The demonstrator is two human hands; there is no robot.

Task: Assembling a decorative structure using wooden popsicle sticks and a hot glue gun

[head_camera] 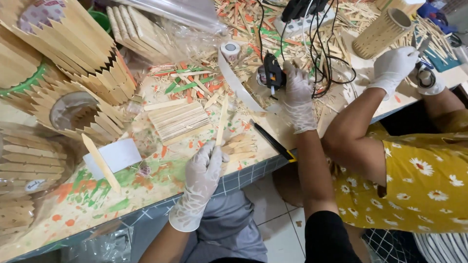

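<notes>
Your left hand pinches a wooden craft stick upright while your right hand grips the glue gun just beyond it, whose hot tip could drip or burn your gloved fingers.

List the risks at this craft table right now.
1. The right hand holds a glue gun with its tip pointing down near the gloved fingers, so hot glue could likely burn through the thin glove.
2. The gun's black cords loop across the table among loose wooden sticks; a tug might snag and scatter them.
3. The left hand pinches one thin stick upright; a co-worker's gloved hand works close by, and a bump could knock it.
</notes>
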